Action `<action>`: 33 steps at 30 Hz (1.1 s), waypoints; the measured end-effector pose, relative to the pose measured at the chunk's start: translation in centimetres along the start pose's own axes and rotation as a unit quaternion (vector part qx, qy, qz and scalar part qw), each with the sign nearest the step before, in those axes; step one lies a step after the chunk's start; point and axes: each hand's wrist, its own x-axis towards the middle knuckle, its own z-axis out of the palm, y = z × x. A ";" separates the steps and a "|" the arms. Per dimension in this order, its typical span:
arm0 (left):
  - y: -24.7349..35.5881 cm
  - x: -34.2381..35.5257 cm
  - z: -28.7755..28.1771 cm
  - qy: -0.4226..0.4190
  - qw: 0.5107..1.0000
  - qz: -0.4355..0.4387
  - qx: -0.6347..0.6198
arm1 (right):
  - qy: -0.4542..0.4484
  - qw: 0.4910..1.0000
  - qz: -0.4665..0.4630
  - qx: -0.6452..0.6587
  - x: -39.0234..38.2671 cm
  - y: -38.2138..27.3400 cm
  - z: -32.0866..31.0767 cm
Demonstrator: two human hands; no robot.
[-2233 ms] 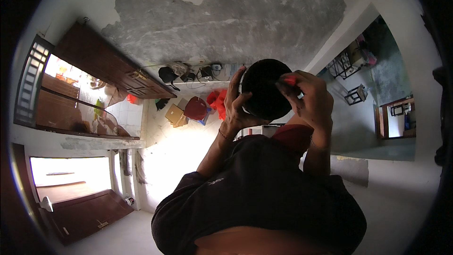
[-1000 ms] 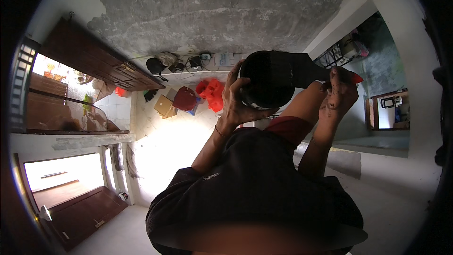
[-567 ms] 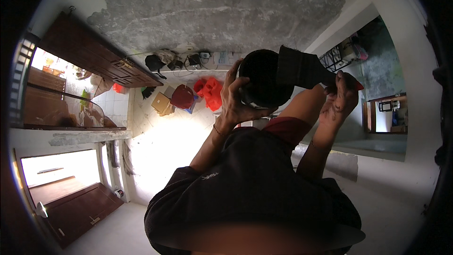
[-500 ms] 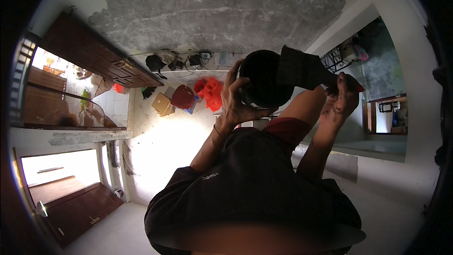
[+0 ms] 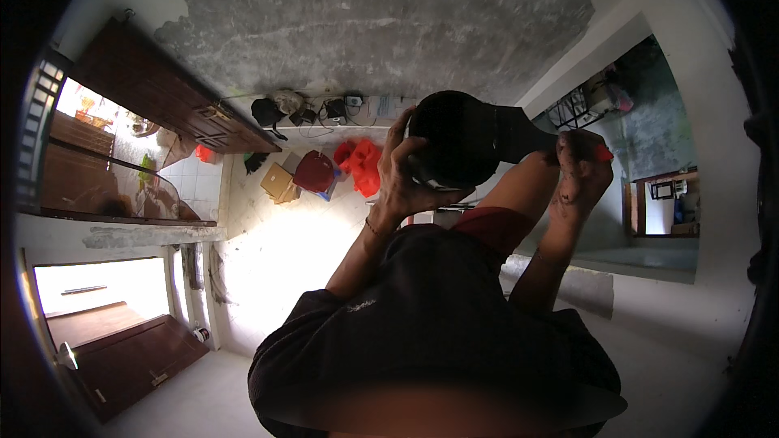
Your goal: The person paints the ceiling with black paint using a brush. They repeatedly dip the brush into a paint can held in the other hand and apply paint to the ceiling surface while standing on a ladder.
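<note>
Near the middle of the view, my left hand (image 5: 403, 178) is closed round a round pot (image 5: 446, 154) of black paint, thumb and fingers on its side. My right hand (image 5: 576, 174), to the right and smudged dark, grips the red handle of a wide paintbrush (image 5: 515, 134). The brush is coated black and lies sideways over the pot's right part; whether its bristles dip in or rest on the rim I cannot tell, as black merges with black. Below are my bare thigh, red shorts and dark top.
Behind the pot are a patchy grey wall (image 5: 381, 24) and a ledge with dark bags and cables (image 5: 335, 109). Red fabric (image 5: 361, 166), a maroon item (image 5: 312, 170) and cardboard (image 5: 278, 182) lie on the floor. Brown doors (image 5: 158, 97) are at left; an opening to another room is at right.
The brush came up out of the pot and swung right with my right hand. In the last half second it has dropped a little over the pot. My left hand still holds the pot.
</note>
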 end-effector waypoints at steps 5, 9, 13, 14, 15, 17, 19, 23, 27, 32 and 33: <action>0.4 0.3 -0.1 0.002 1.000 0.008 0.011 | -0.001 0.998 0.048 0.041 0.5 0.2 -0.6; 0.6 0.2 -0.4 0.002 1.000 -0.009 0.012 | -0.023 0.991 0.094 0.096 0.2 0.4 -2.0; -0.7 -0.8 -0.6 -0.008 0.999 0.002 0.050 | -0.129 0.985 0.115 -0.007 0.5 -0.3 -4.1; -1.0 -1.2 -0.7 -0.012 0.998 0.007 0.056 | -0.158 0.979 0.115 -0.050 0.7 -0.8 -4.7; -1.4 -1.4 -0.7 -0.016 0.998 -0.004 0.061 | -0.186 0.972 0.109 -0.090 0.9 -1.4 -5.0; -1.5 -1.7 -0.8 -0.009 0.994 0.065 0.082 | -0.234 0.951 0.089 -0.180 1.2 -3.0 -5.5; -1.4 -1.4 -1.3 -0.029 0.996 0.059 0.053 | -0.339 0.852 -0.072 -0.393 1.9 -4.8 -5.3; -0.5 -0.2 -1.7 -0.006 0.999 -0.014 0.041 | -0.403 0.751 -0.216 -0.476 3.2 -7.0 -2.8; -1.0 0.8 -3.0 0.039 0.995 -0.069 0.059 | -0.324 0.828 -0.268 -0.371 3.6 -7.1 0.2; -1.9 1.2 -4.9 0.067 0.990 -0.047 0.119 | -0.153 0.879 -0.360 -0.273 5.4 -8.1 4.6; -1.9 1.1 -5.3 0.070 0.988 -0.043 0.134 | -0.121 0.873 -0.387 -0.270 6.6 -8.8 5.8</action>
